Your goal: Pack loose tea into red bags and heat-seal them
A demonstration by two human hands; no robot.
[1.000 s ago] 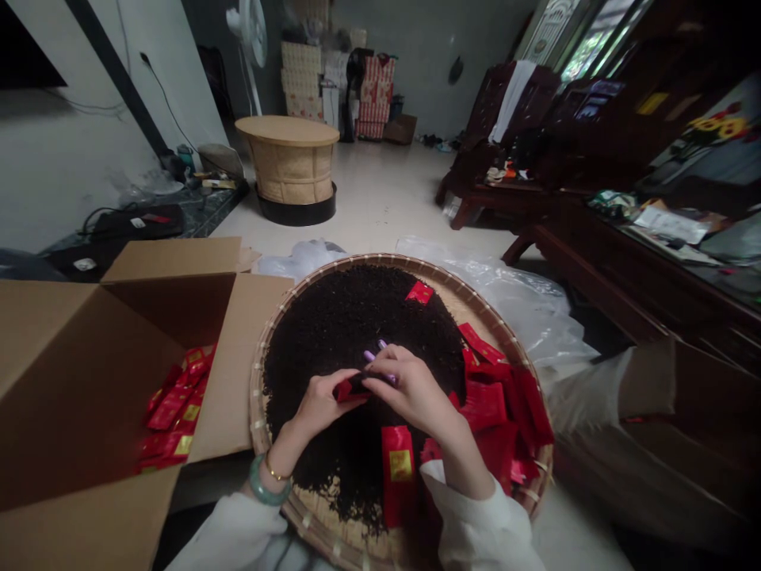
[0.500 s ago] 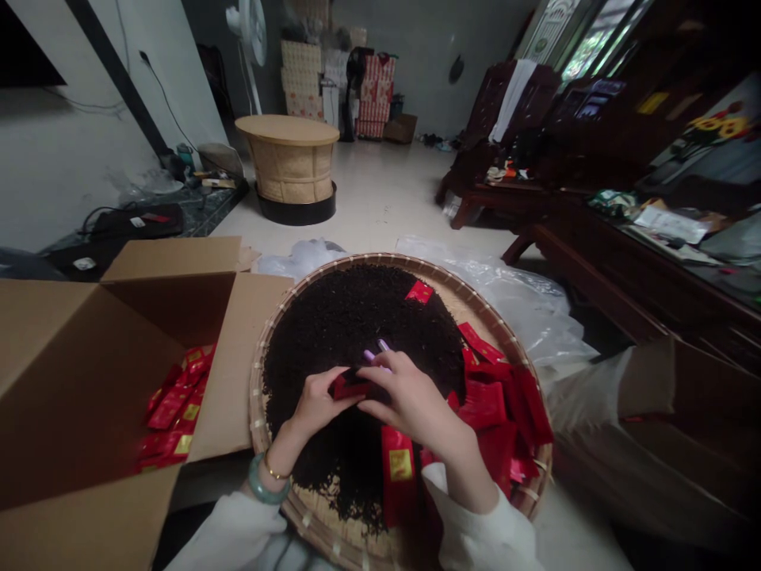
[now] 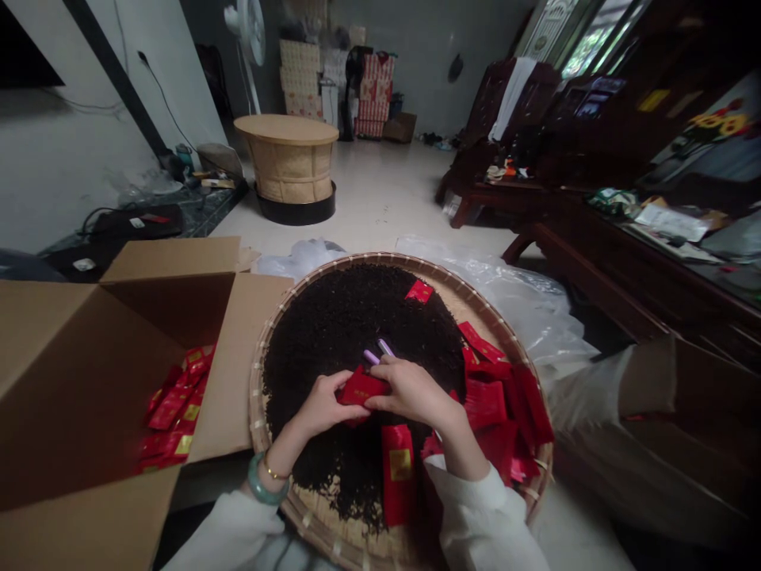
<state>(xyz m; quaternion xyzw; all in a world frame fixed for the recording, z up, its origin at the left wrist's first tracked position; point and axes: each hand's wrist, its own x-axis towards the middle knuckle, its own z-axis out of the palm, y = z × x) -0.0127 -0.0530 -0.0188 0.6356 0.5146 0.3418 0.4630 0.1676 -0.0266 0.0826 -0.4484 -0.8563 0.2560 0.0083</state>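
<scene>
My left hand (image 3: 324,406) and my right hand (image 3: 410,388) hold a small red packet (image 3: 361,387) between their thumbs and fingers. They are above a heap of dark loose tea leaves (image 3: 345,317) in a round woven bamboo tray (image 3: 259,396). Just beyond my right fingers show two slim purple pieces (image 3: 378,353); their kind I cannot make out. A flat red packet with a gold label (image 3: 399,474) lies nearer to me. More red packets (image 3: 491,404) are piled at the tray's right side, and a lone red packet (image 3: 419,292) rests on the leaves at the far edge.
On the left stands an open cardboard box (image 3: 238,349) with several filled red packets (image 3: 178,404) inside. Clear plastic sheeting (image 3: 511,293) lies behind the tray. A pale bag (image 3: 594,396) is at right, beside dark wooden furniture (image 3: 624,277). A round wicker table (image 3: 291,159) stands farther off.
The red packet, whose dark top faced up between my hands, is now tipped so its red face shows. My right hand has turned and drawn slightly down around it.
</scene>
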